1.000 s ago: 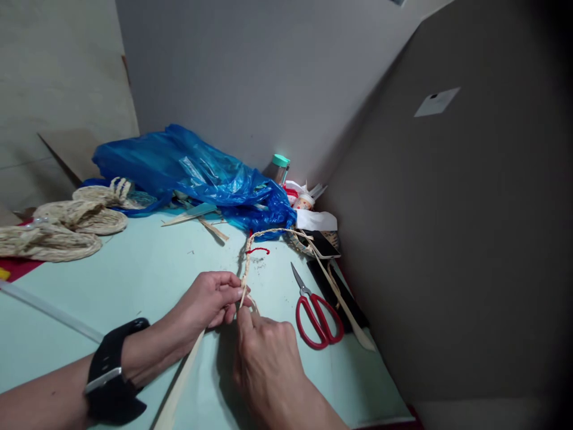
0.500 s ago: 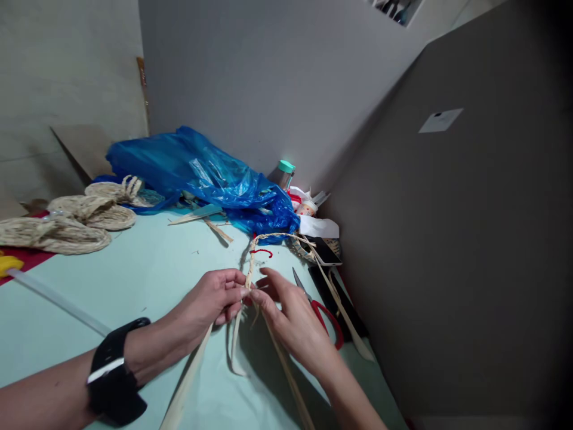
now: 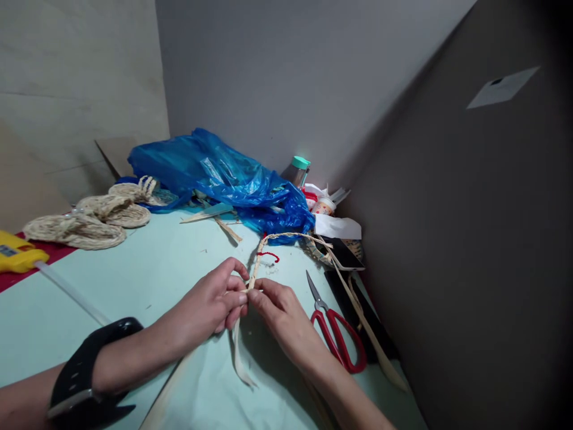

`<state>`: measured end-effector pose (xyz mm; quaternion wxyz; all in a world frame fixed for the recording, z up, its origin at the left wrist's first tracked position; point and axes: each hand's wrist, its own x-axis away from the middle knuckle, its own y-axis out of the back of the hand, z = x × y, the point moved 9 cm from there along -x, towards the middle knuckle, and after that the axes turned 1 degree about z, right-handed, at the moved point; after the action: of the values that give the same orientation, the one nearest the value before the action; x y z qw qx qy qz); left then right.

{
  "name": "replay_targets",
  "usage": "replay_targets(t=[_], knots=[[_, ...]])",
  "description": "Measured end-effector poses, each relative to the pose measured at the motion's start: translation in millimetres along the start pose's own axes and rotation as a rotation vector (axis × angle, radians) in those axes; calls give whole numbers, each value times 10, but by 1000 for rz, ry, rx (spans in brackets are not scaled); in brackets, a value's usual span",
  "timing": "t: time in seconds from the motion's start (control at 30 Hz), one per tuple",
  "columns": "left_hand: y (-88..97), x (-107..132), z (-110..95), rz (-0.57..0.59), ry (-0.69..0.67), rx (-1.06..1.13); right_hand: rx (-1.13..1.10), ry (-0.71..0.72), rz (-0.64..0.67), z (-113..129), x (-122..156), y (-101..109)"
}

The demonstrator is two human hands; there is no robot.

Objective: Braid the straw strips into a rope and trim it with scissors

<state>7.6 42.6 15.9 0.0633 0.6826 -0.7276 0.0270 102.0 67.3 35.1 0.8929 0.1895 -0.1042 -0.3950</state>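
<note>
A pale braid of flat plant-fibre strips runs up from my fingers, bends and reaches right toward the basket. My left hand pinches its lower end between thumb and fingers. From the other side my right hand grips the same spot, thumb and forefinger pressed together. Loose strips hang below; one strip curls beneath my left hand, and another trails toward the lower left. A short red cord is looped about the braid. Red-handled scissors lie to the right of my right hand.
Woven straw slippers and a yellow glue gun lie at the left. A blue plastic bag is heaped at the back. Beyond it stands a green-lidded bottle. A phone rests on a basket near the grey partition.
The view has shifted, so the table things appear farther right. My right fingers have closed in on the braid's lower end beside my left fingers.
</note>
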Motion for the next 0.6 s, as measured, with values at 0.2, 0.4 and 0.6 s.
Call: replay_targets(t=[0.2, 0.4, 0.6], knots=[[27, 47, 15, -19, -7, -210, 0, -12, -63, -127, -19, -4], [78, 90, -122, -51, -88, -520, -20, -53, -69, -144, -10, -33], [70, 89, -272, -129, -152, -782, -12, -53, -107, -129, 1, -32]])
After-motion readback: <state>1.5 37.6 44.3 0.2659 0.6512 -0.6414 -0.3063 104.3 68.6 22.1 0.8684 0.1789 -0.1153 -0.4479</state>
